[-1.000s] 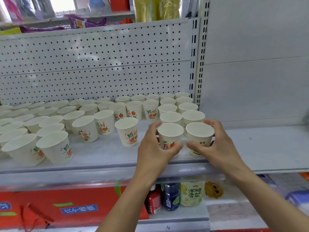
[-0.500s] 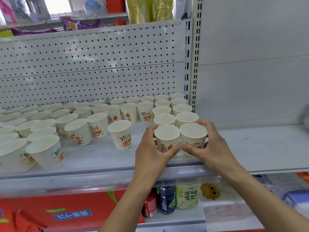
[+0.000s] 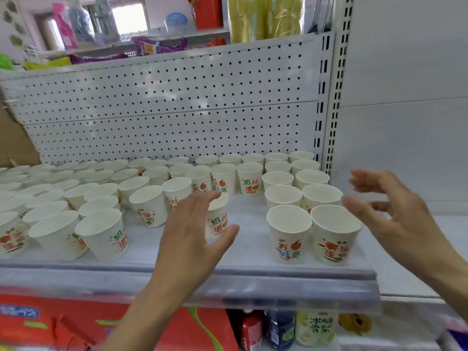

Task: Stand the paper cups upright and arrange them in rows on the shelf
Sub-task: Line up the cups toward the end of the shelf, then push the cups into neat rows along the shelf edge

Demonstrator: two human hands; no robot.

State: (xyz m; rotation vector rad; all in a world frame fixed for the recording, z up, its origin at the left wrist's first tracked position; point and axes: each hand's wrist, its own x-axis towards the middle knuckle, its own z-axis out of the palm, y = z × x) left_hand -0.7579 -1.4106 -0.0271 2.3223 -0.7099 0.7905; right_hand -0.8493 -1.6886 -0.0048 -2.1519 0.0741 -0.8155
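Note:
Several white paper cups with red and green print stand upright on the grey shelf [image 3: 248, 252]. Two front cups, one [image 3: 289, 233] beside the other [image 3: 334, 234], head two neat columns at the right end. My left hand [image 3: 192, 234] is spread open, held in front of a lone cup [image 3: 217, 219] in the middle; whether it touches that cup is unclear. My right hand [image 3: 395, 211] hovers open just right of the front right cup, holding nothing. Looser cups [image 3: 101, 234] crowd the left part of the shelf.
A white pegboard back panel [image 3: 164, 115] rises behind the cups, with a slotted upright [image 3: 329, 97] at its right. Bare shelf lies between the lone cup and the two columns. Bottles [image 3: 278, 330] and a red box [image 3: 63, 323] sit on the level below.
Both hands have let go of the two front cups. My left hand moved left to the lone middle cup; my right hand drew back to the right and opened.

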